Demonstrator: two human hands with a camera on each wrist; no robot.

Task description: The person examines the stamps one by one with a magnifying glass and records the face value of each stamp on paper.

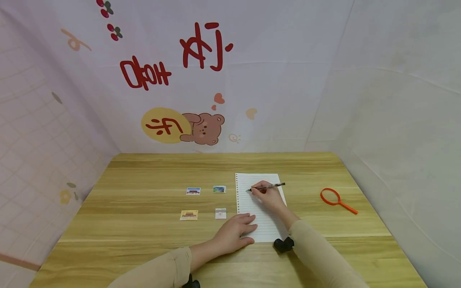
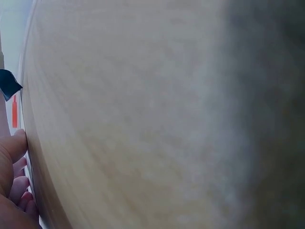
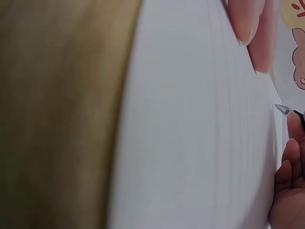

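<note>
A sheet of lined paper [image 1: 257,222] with punched holes along its left edge lies on the wooden table. My right hand [image 1: 269,197] pinches a dark pen [image 1: 276,185], its tip at the upper left part of the sheet. In the right wrist view the pen's metal tip [image 3: 281,109] shows beside the curled fingers. My left hand [image 1: 235,233] rests with fingers spread on the sheet's lower left edge. At the left edge of the left wrist view, part of the left hand [image 2: 12,186] is visible. Whether anything is written on the paper is too small to tell.
Left of the paper lie several small picture cards, among them a yellow one [image 1: 189,215], a grey-white one [image 1: 220,213] and a green-blue one [image 1: 219,189]. A red-orange magnifying glass [image 1: 339,203] lies to the right. A printed cloth wall [image 1: 273,100] rises behind the table.
</note>
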